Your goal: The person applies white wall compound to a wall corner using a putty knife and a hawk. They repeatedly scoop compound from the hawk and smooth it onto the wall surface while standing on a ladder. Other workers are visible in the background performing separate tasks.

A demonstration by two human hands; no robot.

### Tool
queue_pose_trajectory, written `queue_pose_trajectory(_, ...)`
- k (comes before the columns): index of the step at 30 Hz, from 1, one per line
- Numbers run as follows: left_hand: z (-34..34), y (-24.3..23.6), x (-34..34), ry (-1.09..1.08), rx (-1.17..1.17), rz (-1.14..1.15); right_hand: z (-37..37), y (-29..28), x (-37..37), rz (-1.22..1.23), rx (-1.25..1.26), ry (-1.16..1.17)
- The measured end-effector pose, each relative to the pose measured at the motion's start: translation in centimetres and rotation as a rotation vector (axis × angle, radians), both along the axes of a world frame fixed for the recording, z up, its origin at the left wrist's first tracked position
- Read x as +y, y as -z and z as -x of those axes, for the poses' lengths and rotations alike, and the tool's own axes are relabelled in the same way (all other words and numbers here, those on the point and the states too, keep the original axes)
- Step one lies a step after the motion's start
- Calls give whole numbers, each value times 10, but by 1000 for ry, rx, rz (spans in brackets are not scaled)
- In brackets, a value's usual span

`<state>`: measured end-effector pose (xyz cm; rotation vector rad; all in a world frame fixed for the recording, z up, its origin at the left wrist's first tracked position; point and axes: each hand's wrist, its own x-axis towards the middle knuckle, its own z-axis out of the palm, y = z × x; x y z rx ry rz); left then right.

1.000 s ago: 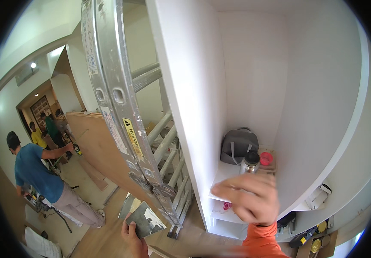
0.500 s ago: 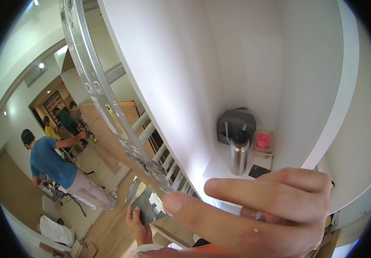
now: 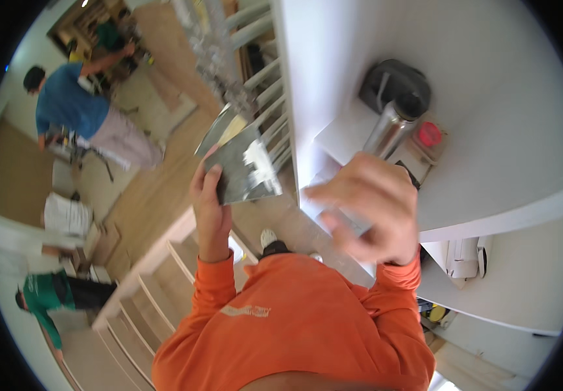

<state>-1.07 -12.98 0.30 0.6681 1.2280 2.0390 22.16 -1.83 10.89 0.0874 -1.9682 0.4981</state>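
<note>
My left hand (image 3: 211,205) grips a flat grey putty scraper (image 3: 236,179), thumb on its face. White paste (image 3: 260,166) is smeared on the blade's right part. A second similar blade (image 3: 211,133) with a pale yellowish part sticks out behind it, in the same hand. My right hand (image 3: 380,212) is blurred in front of the white shelf niche, index finger and thumb apart; no object shows in it. Nearest to it stands a steel bottle (image 3: 389,133) with a dark lid. Beyond are a dark grey bag (image 3: 404,81) and a round red item (image 3: 429,133) in a small tray.
A paint-spattered metal ladder (image 3: 213,58) stands left of the white cabinet panel (image 3: 296,98). Slatted wooden framing (image 3: 154,296) lies at lower left. A person in blue (image 3: 76,104) works at the far left; another in green (image 3: 46,296) bends at lower left. A white sack (image 3: 66,215) lies between.
The view has tipped downward, bringing my orange top and feet in. My right hand has drawn back from close to the camera, its fingers more bent. The left still holds the blades.
</note>
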Motion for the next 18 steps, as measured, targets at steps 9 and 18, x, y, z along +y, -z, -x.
queue_pose_trajectory(9, -29, 23, 2, 12, -107, 45, -12, 115, -4, 308, -150, 169)
queue_pose_trajectory(18, -38, 30, 4, 1, -12, 98, -2, 119, -1, 234, -228, 198)
